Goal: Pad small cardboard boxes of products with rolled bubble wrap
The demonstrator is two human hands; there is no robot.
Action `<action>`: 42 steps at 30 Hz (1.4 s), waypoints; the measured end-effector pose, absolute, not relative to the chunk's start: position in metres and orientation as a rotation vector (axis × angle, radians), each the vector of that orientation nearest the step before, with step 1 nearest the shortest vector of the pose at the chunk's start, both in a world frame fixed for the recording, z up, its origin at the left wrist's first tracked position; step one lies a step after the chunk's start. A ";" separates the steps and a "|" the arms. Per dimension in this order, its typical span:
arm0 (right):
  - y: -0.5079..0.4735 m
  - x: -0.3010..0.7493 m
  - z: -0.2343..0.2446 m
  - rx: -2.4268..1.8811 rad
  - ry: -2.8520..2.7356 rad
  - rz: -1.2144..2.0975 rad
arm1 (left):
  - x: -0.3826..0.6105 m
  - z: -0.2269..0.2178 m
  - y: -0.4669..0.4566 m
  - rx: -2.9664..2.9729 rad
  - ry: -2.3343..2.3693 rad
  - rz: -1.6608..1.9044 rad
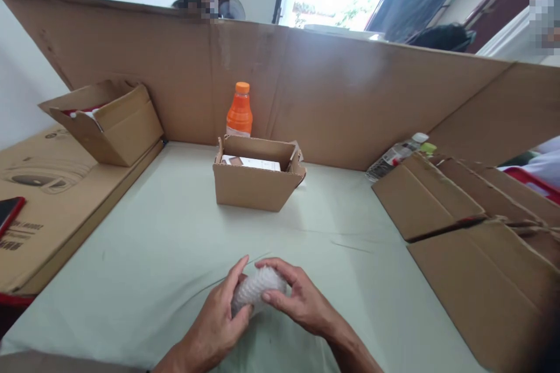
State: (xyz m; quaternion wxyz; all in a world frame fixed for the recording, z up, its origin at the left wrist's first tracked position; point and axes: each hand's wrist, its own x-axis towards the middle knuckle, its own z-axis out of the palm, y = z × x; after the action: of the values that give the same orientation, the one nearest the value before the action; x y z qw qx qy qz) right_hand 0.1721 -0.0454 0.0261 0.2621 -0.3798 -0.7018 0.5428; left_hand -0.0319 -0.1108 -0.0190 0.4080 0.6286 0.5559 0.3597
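A bubble-wrapped bundle (259, 289) is held between both hands, just above or on the pale green cloth near its front edge. From the left side my left hand (221, 306) grips it, thumb in front and fingers behind. My right hand (300, 297) closes round the other end, its thumb pressed on the near face. What lies inside the wrap cannot be made out. Beyond the hands stands an open cardboard box (247, 187) with a white printed box (254, 163) inside it.
An orange bottle (240, 111) stands behind the middle box. On the left, another open carton (126, 128) sits on a large flat box (52, 186). At right are several cardboard boxes (431, 198) and a leaning clear bottle (396, 156). A cardboard wall (328, 93) runs along the back.
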 end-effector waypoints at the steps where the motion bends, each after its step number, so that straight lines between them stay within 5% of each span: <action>1: -0.037 0.178 0.041 -1.031 -1.994 1.394 | -0.034 -0.011 -0.104 1.680 1.368 0.922; 9: 0.090 0.196 0.163 -1.111 -1.749 0.509 | -0.067 0.083 0.026 2.493 1.569 1.529; 17: 0.158 0.155 0.170 -1.901 -2.528 -0.276 | -0.064 0.061 0.078 2.588 1.728 1.453; 29: 0.162 0.132 0.164 -1.868 -2.787 -0.021 | -0.061 0.062 0.078 2.581 1.742 1.515; 34: 0.129 0.190 0.168 -1.623 -2.260 -0.011 | -0.077 0.043 0.059 2.125 1.774 1.755; 42: 0.111 0.192 0.050 -1.533 -1.937 0.760 | -0.084 -0.003 0.075 1.118 1.499 1.562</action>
State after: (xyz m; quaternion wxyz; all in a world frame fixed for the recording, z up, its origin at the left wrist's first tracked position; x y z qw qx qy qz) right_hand 0.1919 0.1108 0.0501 0.2748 -0.5704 -0.7205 0.2828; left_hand -0.0838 0.0752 -0.0033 0.3450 0.4308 0.5775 0.6016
